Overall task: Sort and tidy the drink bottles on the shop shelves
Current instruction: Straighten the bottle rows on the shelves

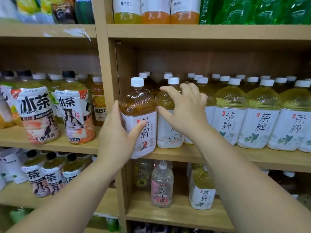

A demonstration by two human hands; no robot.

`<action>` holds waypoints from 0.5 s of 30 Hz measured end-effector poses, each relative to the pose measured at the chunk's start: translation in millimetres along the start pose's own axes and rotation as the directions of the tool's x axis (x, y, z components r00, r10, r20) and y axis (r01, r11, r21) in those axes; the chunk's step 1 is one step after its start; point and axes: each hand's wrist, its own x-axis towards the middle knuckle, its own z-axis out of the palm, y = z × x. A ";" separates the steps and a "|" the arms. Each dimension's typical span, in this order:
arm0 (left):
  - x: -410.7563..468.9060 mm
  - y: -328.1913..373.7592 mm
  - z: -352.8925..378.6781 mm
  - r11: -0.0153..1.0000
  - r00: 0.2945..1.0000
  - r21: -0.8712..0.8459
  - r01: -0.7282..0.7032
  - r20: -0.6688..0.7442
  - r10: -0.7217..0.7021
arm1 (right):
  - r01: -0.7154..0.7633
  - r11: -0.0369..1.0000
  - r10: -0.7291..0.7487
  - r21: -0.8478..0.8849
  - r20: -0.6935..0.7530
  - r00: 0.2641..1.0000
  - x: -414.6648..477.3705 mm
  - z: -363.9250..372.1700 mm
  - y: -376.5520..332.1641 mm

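The person's left hand (116, 137) is holding a brown tea bottle (143, 105). The thumb is lying across the white label, and the fingers are wrapping round its left side. The bottle is standing at the front of the middle shelf (218, 158), at the left end, just beside the wooden post (104, 64). The right hand (186, 108) is reaching over the yellow tea bottle (166, 132) next to it, fingers spread wide. I cannot tell if they are touching it.
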 end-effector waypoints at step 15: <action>-3.4 7.3 2.2 0.780 0.950 0.544 -0.311 0.192 0.245 | 0.129 0.944 -0.105 0.303 -0.096 0.990 -52.8 -18.8 19.7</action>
